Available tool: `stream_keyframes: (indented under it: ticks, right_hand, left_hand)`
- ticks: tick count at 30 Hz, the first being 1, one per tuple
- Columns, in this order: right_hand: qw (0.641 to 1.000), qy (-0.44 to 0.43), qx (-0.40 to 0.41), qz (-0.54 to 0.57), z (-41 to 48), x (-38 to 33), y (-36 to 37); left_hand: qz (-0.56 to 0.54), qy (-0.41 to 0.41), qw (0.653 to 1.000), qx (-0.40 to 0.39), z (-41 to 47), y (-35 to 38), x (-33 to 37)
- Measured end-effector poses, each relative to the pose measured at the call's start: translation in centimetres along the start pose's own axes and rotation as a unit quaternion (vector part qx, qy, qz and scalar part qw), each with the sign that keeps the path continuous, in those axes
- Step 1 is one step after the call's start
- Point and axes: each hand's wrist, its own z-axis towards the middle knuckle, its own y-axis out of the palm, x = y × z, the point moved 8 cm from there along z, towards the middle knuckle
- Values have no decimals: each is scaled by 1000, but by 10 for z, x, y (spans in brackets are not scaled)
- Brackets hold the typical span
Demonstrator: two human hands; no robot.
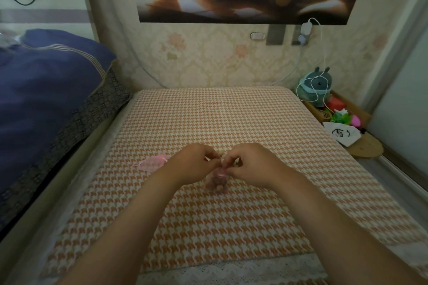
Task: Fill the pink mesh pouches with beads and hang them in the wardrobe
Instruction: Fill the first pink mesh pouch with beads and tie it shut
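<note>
A small pink mesh pouch [217, 180] with beads inside hangs between my two hands above the checked orange-and-white mattress cover [266, 127]. My left hand [194, 162] pinches its drawstring on the left side of the neck. My right hand [247, 164] pinches the pouch's gathered top and string from the right. A few pale beads [222, 153] show just behind my fingers. A second pink mesh pouch [152, 161] lies flat on the cover to the left of my left hand.
A blue quilt [46, 90] is piled at the left edge. At the far right a ledge holds a grey plush toy [316, 83], white cables, a white cloth bag [342, 134] and a cork mat [366, 148]. The patterned wall stands behind.
</note>
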Motion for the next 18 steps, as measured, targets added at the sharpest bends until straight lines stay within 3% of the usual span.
stream_keyframes:
  ticks: [3,8,18]
  right_hand:
    - [999,20,17,34,3,10,-5]
    - [996,69,51,-25,6,40,-14]
    - [985,132,-35,-107,13,62,21]
  left_hand:
    - [32,-22,999,-10,-2,-2,-3]
    - [6,-45,999,-8,-6,-7,-6]
    - [-20,-34,999,-23,-15,-7,-4]
